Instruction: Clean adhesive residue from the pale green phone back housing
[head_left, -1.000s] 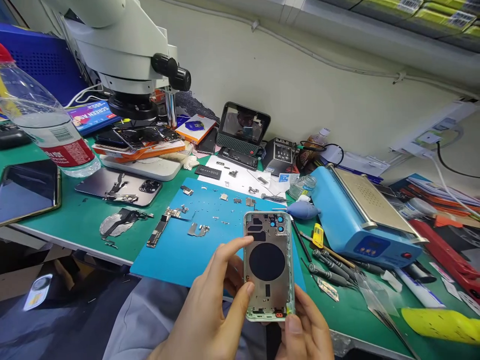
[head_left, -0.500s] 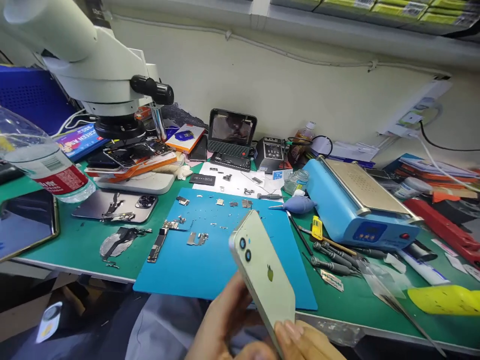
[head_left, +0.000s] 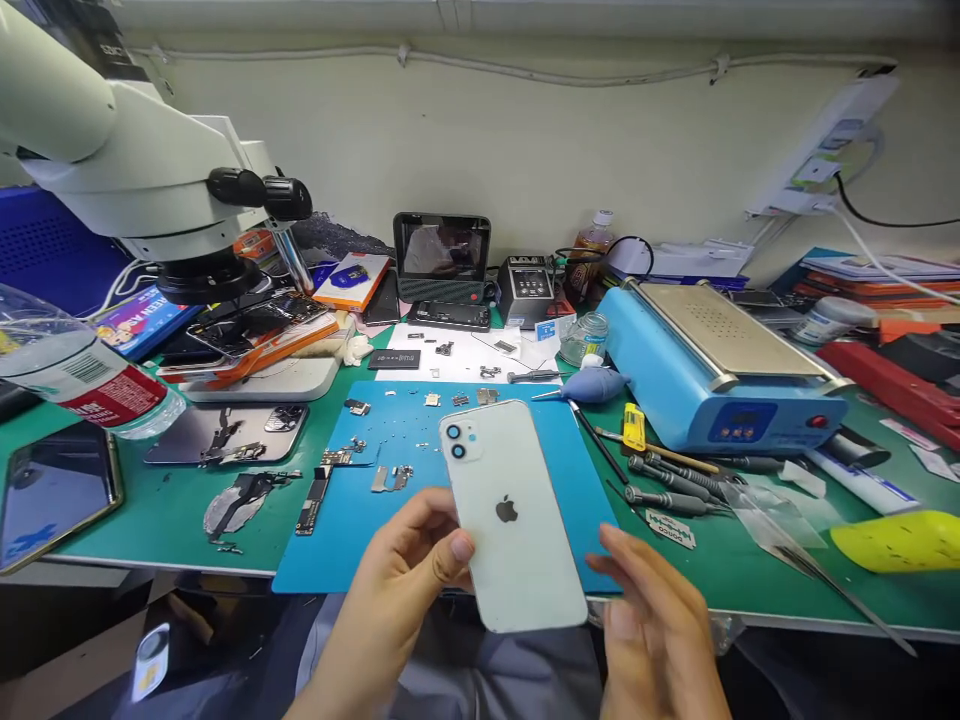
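A pale green smartphone (head_left: 517, 540) shows its back, with two camera lenses at the upper left and an apple logo in the middle. My left hand (head_left: 401, 575) grips its left edge, thumb on the back and fingers behind. Just off the phone's lower right side is my right hand (head_left: 652, 620), fingers apart and holding nothing. Beneath lies a blue mat (head_left: 330, 560) with a narrow circuit board (head_left: 313, 498), a metal bracket with flex cable (head_left: 392, 478) and several tiny parts on it.
A microscope (head_left: 172, 170) overhangs the left side, near a tilted water bottle (head_left: 90, 375). To the right are a blue heating plate machine (head_left: 720, 365), several screwdrivers (head_left: 667, 500), a razor blade (head_left: 670, 528) and tweezers (head_left: 840, 595). A blue air blower (head_left: 592, 385) lies behind the mat.
The phone has turned from an angled, edge-on pose so its back faces me more squarely. My right hand has let go of its lower end and moved right. The view has shifted slightly.
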